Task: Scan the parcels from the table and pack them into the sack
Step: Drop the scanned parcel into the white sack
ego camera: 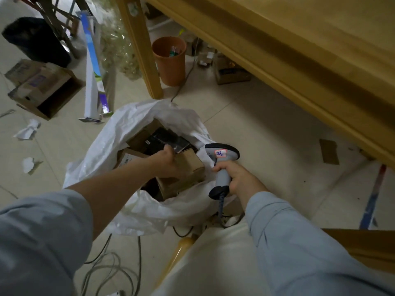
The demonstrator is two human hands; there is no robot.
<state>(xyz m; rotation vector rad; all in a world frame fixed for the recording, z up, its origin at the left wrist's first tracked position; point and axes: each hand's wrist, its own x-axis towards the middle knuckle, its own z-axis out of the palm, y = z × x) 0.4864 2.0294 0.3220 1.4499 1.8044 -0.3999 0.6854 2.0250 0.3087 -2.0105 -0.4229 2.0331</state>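
Nearest, right hand (239,180): fingers clenched round the scanner (222,154) grip, held clear to one side, likely ready for the next label.
Left hand (168,162): inside the sack (128,133), fingers grasping the dark parcel (168,138) by its near edge, apparently to lay it flat.
Sack: on the floor, mouth spread open for loading; cardboard parcels (188,165) within.
Counter (299,50): beyond, top unseen.

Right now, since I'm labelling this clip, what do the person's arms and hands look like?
Both arms wear loose, pale blue-grey long sleeves. The left sleeve ends near the elbow and leaves the forearm bare. The right sleeve reaches the wrist. The left hand and right hand are bare, with no gloves, watch or rings showing.
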